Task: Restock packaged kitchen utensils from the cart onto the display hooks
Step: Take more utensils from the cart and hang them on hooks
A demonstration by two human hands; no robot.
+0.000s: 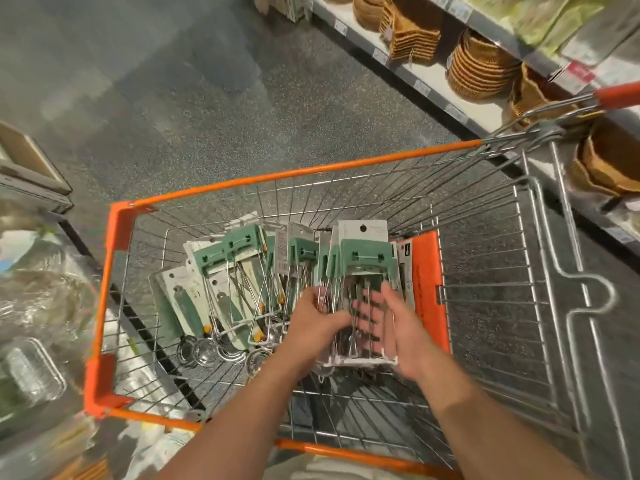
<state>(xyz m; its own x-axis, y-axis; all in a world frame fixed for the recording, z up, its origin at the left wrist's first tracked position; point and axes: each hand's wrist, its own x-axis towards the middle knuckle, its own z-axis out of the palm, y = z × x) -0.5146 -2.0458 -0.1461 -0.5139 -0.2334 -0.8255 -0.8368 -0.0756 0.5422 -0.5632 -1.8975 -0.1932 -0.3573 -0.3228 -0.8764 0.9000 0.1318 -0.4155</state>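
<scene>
Wire cart (114,237) with orange rim seen from above, standing on speckled grey floor (214,98); orange handle (616,95) at upper right.

Inside cart: bundle of packaged utensils (363,261) standing upright near middle, white cards with hang holes at top, green heads below, thin wire handles running down; second group of green utensil packs (221,258) leaning to the left in the basket; carded ladles (204,348) lying flat at lower left, shiny bowls toward the camera; orange flap (427,271) just right of the upright bundle, touching it.

Left hand (311,323) curled round the left side of the upright bundle, fingers wrapped on the wire handles; grasping it. Right hand (391,323) pressed flat against the front and right side of the same bundle, fingers spread and fairly straight, thumb up; motion blur, so cannot tell whether any finger hooks behind the wires.

Shelf (426,71) along right with stacked woven baskets (481,67) and price tags; blurred bagged goods (31,306) at left edge.
</scene>
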